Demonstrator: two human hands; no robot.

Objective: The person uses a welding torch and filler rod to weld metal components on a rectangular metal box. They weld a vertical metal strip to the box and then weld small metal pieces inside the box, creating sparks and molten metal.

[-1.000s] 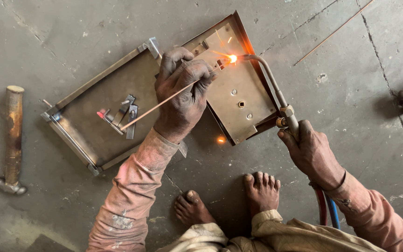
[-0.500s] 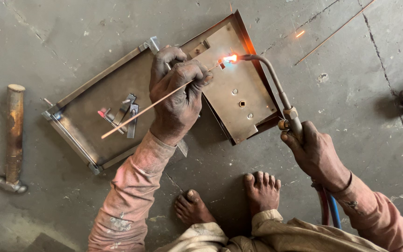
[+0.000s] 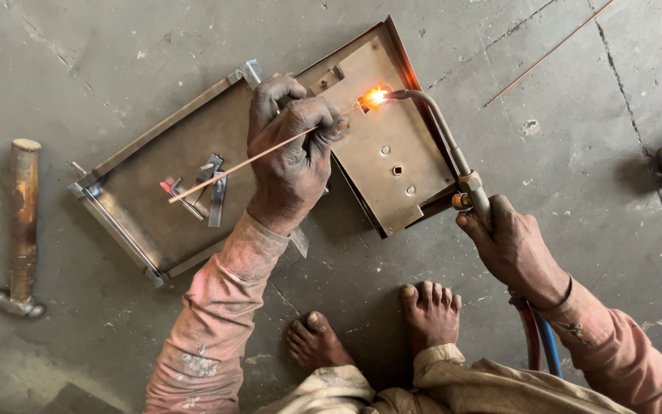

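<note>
Nearest the camera, two bare feet (image 3: 392, 326) stand on the grey concrete floor (image 3: 116, 46), with red and blue hoses (image 3: 539, 345) running up under the right forearm. The right hand (image 3: 513, 247) is wrapped tight around the handle of a gas torch (image 3: 453, 149), whose curved neck reaches up and left to a bright orange flame (image 3: 375, 96). The left hand (image 3: 294, 149) is closed in a pinch on a thin filler rod (image 3: 247, 162), its far tip meeting the flame at the upper part of a small metal plate (image 3: 396, 165). That plate overlaps the right end of a larger shallow metal tray (image 3: 147, 207), which holds a few small metal pieces (image 3: 212, 188). Well apart at left lies a hammer (image 3: 21, 222); another thin rod (image 3: 549, 52) lies at upper right.
</note>
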